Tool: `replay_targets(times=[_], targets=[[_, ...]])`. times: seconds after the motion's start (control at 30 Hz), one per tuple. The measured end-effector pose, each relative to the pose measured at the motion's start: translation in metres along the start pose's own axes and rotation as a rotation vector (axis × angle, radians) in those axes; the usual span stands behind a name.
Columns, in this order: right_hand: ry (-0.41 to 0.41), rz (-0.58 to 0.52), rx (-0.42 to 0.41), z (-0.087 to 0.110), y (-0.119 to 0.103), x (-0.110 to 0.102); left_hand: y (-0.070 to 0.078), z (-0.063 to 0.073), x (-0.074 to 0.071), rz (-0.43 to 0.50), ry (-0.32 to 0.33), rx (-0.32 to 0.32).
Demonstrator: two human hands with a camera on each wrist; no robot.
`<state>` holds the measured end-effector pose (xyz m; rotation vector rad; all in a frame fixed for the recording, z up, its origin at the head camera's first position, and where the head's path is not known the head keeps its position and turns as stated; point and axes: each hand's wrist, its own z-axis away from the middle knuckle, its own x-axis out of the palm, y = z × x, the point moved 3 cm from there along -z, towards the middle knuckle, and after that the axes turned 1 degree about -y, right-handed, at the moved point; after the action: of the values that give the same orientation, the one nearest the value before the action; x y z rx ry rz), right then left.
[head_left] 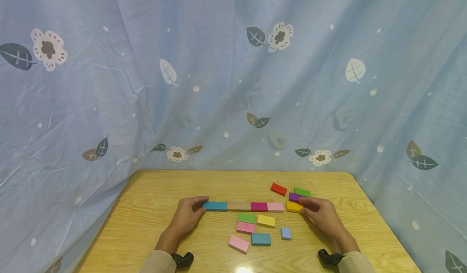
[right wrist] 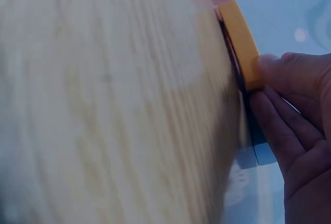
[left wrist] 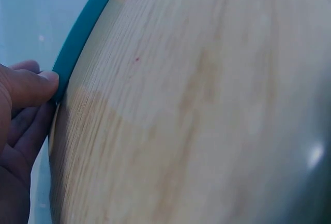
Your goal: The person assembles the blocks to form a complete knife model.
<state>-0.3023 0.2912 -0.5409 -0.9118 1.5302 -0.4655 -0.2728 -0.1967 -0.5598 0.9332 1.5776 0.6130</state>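
My left hand (head_left: 185,216) holds the left end of a blue block (head_left: 215,206) between thumb and fingers; in the left wrist view the thumb lies on the teal-looking block (left wrist: 83,40). From it a row runs right: a plain wood block (head_left: 238,207), a magenta block (head_left: 259,207) and a pink block (head_left: 275,207). Past a narrow gap is an orange-yellow block (head_left: 293,207), pinched at its right end by my right hand (head_left: 322,216). The right wrist view shows this orange block (right wrist: 240,43) tilted, with thumb and fingers at its near end.
Behind the right hand lie a purple block (head_left: 296,197), a green block (head_left: 302,192) and a red block (head_left: 279,189). Before the row are a green block (head_left: 247,218), pink blocks (head_left: 238,244), a yellow block (head_left: 266,221), a teal block (head_left: 260,239) and a small blue block (head_left: 286,233).
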Motion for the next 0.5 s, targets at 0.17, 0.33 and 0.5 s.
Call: replay_targets(times=[0.17,0.33,0.5], targets=[[-0.025,0.009,-0.029,-0.0053,-0.0019,0.0044,0.002,-0.0001,-0.0008,0.013,-0.005,0.001],[-0.038,0.024,-0.038,-0.0085,-0.0022,0.0065,0.0025,-0.0003,-0.0008,0.013,-0.004,0.005],[-0.054,0.036,-0.012,-0.0099,-0.003,0.0072,0.0031,0.0005,-0.0011,0.001,-0.005,0.018]])
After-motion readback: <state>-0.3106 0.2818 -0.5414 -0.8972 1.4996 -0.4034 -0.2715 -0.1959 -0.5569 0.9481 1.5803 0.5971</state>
